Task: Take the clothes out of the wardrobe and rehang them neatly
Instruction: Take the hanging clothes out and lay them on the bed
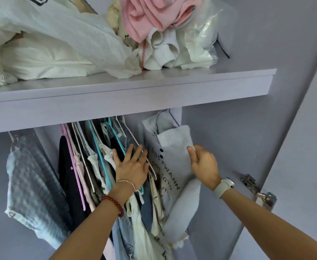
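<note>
A light grey knit top with black lettering [174, 147] hangs at the right end of the row under the shelf. My right hand [203, 164] pinches its shoulder and sleeve. My left hand [132, 166] lies flat with fingers spread against a packed bunch of hanging clothes [97, 166] on teal, pink and white hangers, just left of the grey top. A blue checked garment [32, 184] hangs apart at the far left. The rail itself is hidden behind the shelf front.
The lilac shelf [135, 94] above carries a pile of white bedding [47, 49], a pink garment [146, 17] and a plastic bag. The wardrobe side wall stands at the right, with a metal door hinge [257, 190] on it.
</note>
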A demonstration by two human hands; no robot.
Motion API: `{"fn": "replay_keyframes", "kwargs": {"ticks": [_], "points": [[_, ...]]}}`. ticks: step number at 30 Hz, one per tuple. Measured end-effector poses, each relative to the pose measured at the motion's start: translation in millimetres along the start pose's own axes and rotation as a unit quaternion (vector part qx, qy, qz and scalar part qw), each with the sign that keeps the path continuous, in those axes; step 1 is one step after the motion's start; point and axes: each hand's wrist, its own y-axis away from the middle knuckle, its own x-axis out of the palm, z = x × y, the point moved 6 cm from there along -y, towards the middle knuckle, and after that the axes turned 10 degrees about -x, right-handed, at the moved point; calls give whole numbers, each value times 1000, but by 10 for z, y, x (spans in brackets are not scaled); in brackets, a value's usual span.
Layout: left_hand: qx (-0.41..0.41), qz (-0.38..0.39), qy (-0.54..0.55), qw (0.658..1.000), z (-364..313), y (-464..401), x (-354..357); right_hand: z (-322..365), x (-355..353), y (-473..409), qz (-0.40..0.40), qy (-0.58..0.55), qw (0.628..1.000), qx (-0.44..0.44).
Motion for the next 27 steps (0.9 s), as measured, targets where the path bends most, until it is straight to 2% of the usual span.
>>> {"fn": "replay_keyframes", "kwargs": {"ticks": [3,5,6,7,9,11,13,15,18,23,25,27], "points": [[27,-92,79,992,-128,87,-208,-207,-259,564,-12,-7,1000,25],[100,-164,150,970,-377,250,-317,-311,-448,948,-17,-20,998,52],[127,-171,197,957,-522,340,-361,-339,-544,1133,-18,-29,997,68],[145,-144,252,946,-685,417,-363,-364,-640,1324,-18,-36,996,83],[162,-38,320,933,-1053,559,-265,-381,-860,1721,-15,-38,994,104],[187,43,313,930,-1418,734,-60,-403,-1084,2145,1,-28,992,126],[246,101,297,917,-1767,1014,153,-432,-1337,2597,5,-17,988,154],[315,166,338,871,-2085,1426,357,-435,-1636,3076,5,13,982,190],[356,256,380,814,-2465,2082,462,-339,-2051,3798,36,87,965,245],[467,288,387,740,-3036,3106,231,-14,-2563,4759,73,159,929,327],[518,270,371,722,-3241,3488,58,150,-2647,5119,98,201,900,373],[570,250,352,699,-3431,3885,-155,352,-2723,5422,74,191,892,402]]}}
